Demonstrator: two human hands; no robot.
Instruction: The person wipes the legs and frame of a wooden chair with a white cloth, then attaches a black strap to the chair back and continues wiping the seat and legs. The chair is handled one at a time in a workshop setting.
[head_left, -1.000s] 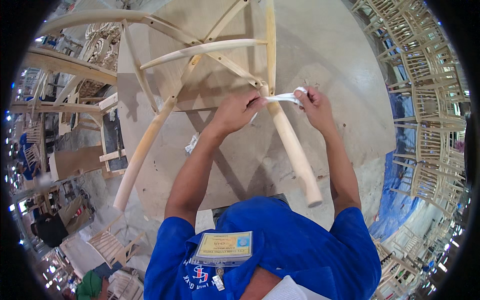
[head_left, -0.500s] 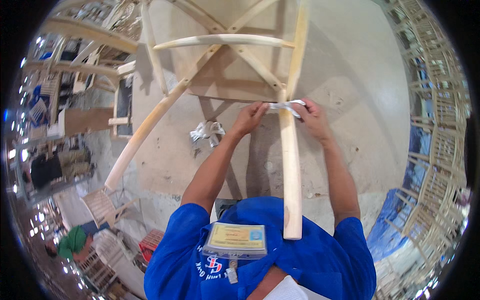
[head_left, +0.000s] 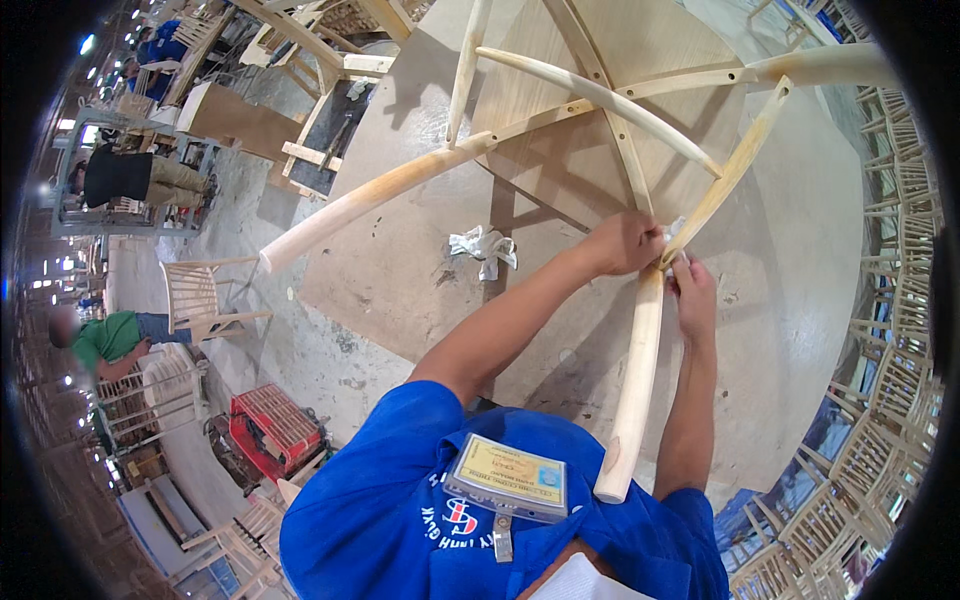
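An upturned, unpainted wooden chair frame [head_left: 545, 122] rests on a wide board, its crossed braces and curved rail over a flat wooden panel. One of its legs [head_left: 642, 370] points toward my body. Around the joint where this leg meets a slanted bar [head_left: 735, 165] runs a thin white strip [head_left: 674, 229], cloth-like and mostly hidden by my fingers. My left hand [head_left: 628, 243] is closed on the strip at the joint's left side. Just right of and below the joint, my right hand [head_left: 694, 297] pinches the strip's other end.
A crumpled white cloth [head_left: 484, 249] lies on the brown board [head_left: 400, 300] left of my arms. Another chair leg [head_left: 350, 208] juts out to the left. Stacked chairs [head_left: 895, 390] line the right side. A red crate-like thing [head_left: 275, 430] and two people are at left.
The view has turned, so the chair now lies slanted and farther right. My hands have drawn in close around the joint; before, the strip was stretched between them across the leg.
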